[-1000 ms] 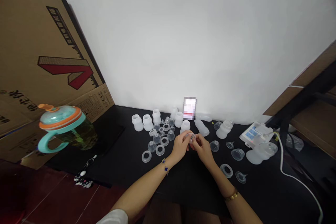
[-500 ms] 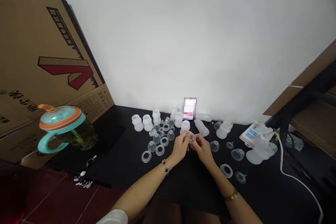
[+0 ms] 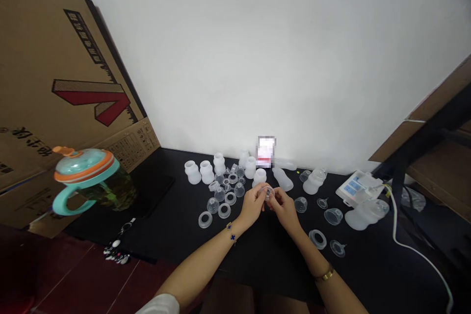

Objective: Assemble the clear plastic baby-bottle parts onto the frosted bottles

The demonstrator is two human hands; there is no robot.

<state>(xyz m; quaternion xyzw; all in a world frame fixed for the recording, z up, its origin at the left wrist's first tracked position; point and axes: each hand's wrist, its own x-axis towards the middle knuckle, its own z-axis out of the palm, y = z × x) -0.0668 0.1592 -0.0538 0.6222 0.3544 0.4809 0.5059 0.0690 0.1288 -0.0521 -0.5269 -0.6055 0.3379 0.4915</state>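
Note:
Between the fingertips of both hands is a clear round bottle part (image 3: pixel 268 191), partly covered by the fingers. My left hand (image 3: pixel 252 207) pinches it from the left, thumb and fingers together. From the right side, my right hand (image 3: pixel 284 209) is closed on the same part. A white bottle body (image 3: pixel 259 176) stands just behind the hands. To the left lie several clear caps (image 3: pixel 213 205) and collar rings (image 3: pixel 224 210). On the right are a clear dome cap (image 3: pixel 300 204), a silicone nipple (image 3: pixel 337 248) and another ring (image 3: pixel 317 239).
Several white bottle bodies (image 3: pixel 206 171) line the back. A lit phone (image 3: pixel 265 151) leans on the wall. Bottles with caps (image 3: pixel 367 214), a white box (image 3: pixel 358 188) and a white cable (image 3: pixel 395 228) occupy the right. A teal jug (image 3: pixel 88 181) and cardboard box (image 3: pixel 47 59) are at left.
Both hands stay in nearly the same place with the clear part. Only a slight shift of the fingers and the part shows; the things on the table have not moved.

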